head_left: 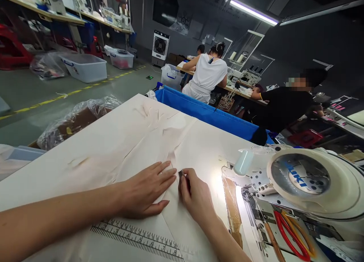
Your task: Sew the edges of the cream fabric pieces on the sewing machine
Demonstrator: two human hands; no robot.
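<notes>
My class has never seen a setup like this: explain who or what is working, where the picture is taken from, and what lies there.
No robot here: a person works with two bare hands, seen by one head-worn camera looking forward and down. On the white table lies thin, pale, wrinkled fabric. The left hand presses flat on it; the right hand pinches a small dark object, too small to identify. Nearby are black ruler markings and, at right, a cream sewing machine.

Dark walls (136, 11) are being lit by a tube light (254, 12); the grey-green floor (125, 87) is being crossed by yellow-black tape (72, 93).
</notes>
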